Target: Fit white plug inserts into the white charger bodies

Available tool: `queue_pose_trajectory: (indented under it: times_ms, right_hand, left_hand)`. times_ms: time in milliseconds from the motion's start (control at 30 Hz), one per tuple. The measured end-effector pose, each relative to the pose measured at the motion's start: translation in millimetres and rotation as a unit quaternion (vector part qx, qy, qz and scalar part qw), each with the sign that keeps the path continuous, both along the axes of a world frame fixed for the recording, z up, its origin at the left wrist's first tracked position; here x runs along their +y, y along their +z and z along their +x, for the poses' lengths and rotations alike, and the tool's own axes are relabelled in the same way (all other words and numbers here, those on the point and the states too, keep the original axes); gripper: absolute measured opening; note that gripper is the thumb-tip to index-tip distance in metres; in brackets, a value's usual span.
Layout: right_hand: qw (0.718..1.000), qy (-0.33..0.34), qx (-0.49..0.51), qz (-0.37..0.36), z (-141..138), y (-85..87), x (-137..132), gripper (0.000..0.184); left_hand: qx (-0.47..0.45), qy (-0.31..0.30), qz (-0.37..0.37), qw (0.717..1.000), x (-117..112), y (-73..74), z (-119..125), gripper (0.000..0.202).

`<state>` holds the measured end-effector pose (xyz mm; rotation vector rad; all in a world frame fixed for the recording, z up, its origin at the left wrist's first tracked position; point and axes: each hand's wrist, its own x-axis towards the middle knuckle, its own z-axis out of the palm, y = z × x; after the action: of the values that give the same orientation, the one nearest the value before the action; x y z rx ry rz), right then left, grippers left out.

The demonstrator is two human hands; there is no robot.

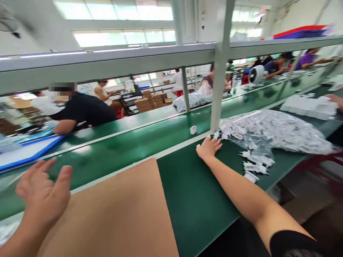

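- The right hand [208,147] lies flat on the green workbench [198,200], fingers spread wide and holding nothing, its fingertips wearing small white caps and reaching toward the nearest white plugs.
- A clear plastic bag of white plugs [278,132] sprawls just right of that hand, touching the foot of a grey post [219,82]; loose plugs [254,162] spill from its near edge onto the bench.
- The left hand [44,194] hovers open at the near left, palm turned inward, fingers loosely apart, gripping nothing, above the left edge of a brown cardboard sheet [125,214] that lies flat on the bench.
- One small white part [193,130] sits alone on the green conveyor belt [128,142] beyond the bench, left of the post.
- A blue-rimmed tray [29,151] rests at the far left of the belt.
- Across the belt, a worker in black [83,110] leans on the far side; stacked brown boxes [150,101] stand behind.
- No brand, label or writing can be read anywhere.
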<state>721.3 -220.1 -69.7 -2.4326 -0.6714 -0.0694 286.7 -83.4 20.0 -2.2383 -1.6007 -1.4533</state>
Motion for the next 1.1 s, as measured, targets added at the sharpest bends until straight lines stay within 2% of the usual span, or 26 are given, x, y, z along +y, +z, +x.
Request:
queue_pose_trajectory:
  times_ms: [67, 133, 267, 400, 567, 667, 833, 900, 967, 1000, 1067, 1100]
  right_hand:
    - [0.999, 0.030, 0.003, -0.022, -0.2, -0.2, -3.7, 0.046]
    - [0.996, 0.083, -0.016, -0.021, -6.6, -2.8, -5.9, 0.036]
    - [0.977, 0.204, -0.057, -0.019, -29.1, -8.4, -4.0, 0.041]
    - [0.956, 0.283, -0.082, -0.010, -44.5, -11.1, 0.6, 0.038]
    - [0.949, 0.303, -0.081, 0.009, -41.3, -15.8, 7.0, 0.022]
    - [0.950, 0.302, -0.069, 0.025, -35.2, -20.8, 11.7, 0.011]
    - [0.946, 0.308, -0.037, 0.091, -23.1, -29.7, 17.8, 0.015]
    - [0.940, 0.316, -0.026, 0.124, -15.5, -32.6, 20.6, 0.017]
    - [0.931, 0.333, -0.017, 0.150, -8.5, -35.0, 23.0, 0.022]
    - [0.925, 0.343, -0.007, 0.165, -6.0, -36.1, 23.8, 0.025]
    - [0.912, 0.361, 0.021, 0.196, -3.6, -37.7, 24.2, 0.031]
    - [0.906, 0.367, 0.037, 0.208, -3.6, -38.1, 24.0, 0.032]
  left_hand:
    - [0.039, -0.080, -0.008, 0.996, -3.9, -11.1, 37.0, 0.053]
    - [0.092, -0.140, -0.049, 0.985, -7.4, -25.9, 68.2, 0.050]
    - [0.184, -0.197, -0.131, 0.954, -2.2, -55.5, 112.8, 0.057]
    - [0.196, -0.227, -0.164, 0.940, 18.2, -74.2, 149.6, 0.057]
    - [0.268, -0.242, -0.151, 0.920, 55.3, -87.1, 206.9, 0.059]
    - [0.287, -0.234, -0.151, 0.917, 67.2, -90.4, 248.6, 0.066]
    - [0.213, -0.216, -0.210, 0.929, 67.2, -94.1, 312.8, 0.091]
    - [0.178, -0.229, -0.245, 0.925, 70.4, -97.7, 333.7, 0.094]
    - [0.153, -0.236, -0.280, 0.918, 74.7, -102.2, 348.4, 0.079]
    - [0.147, -0.233, -0.286, 0.918, 76.2, -104.4, 353.0, 0.064]
    - [0.138, -0.225, -0.285, 0.922, 76.6, -108.4, 356.6, 0.040]
    - [0.132, -0.221, -0.283, 0.924, 75.7, -109.9, 356.4, 0.037]
